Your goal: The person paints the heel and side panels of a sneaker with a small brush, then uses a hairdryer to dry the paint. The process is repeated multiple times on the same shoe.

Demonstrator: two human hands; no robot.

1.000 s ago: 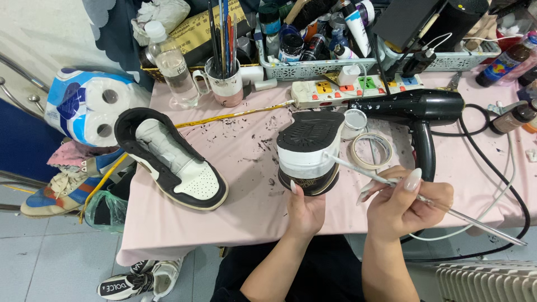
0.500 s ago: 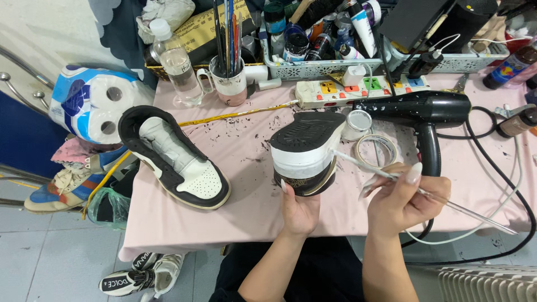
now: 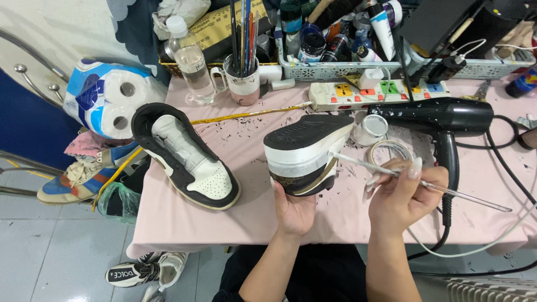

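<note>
Your left hand (image 3: pixel 295 210) gripped the upturned sneaker (image 3: pixel 306 152) (sole up); your right hand (image 3: pixel 404 196) pinched a thin brush (image 3: pixel 417 181) against its midsole.

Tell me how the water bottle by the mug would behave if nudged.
The water bottle stands tall and narrow, so it would probably tip easily. It looks only partly full, so likely light. Its round clear plastic body would probably roll toward the mug once down.

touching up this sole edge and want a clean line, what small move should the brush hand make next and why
Probably draw the thin brush slowly along the white midsole: its tip already meets the edge of the shoe, which the left hand holds tilted sole-up while the right hand grips the brush like a pen.
</note>
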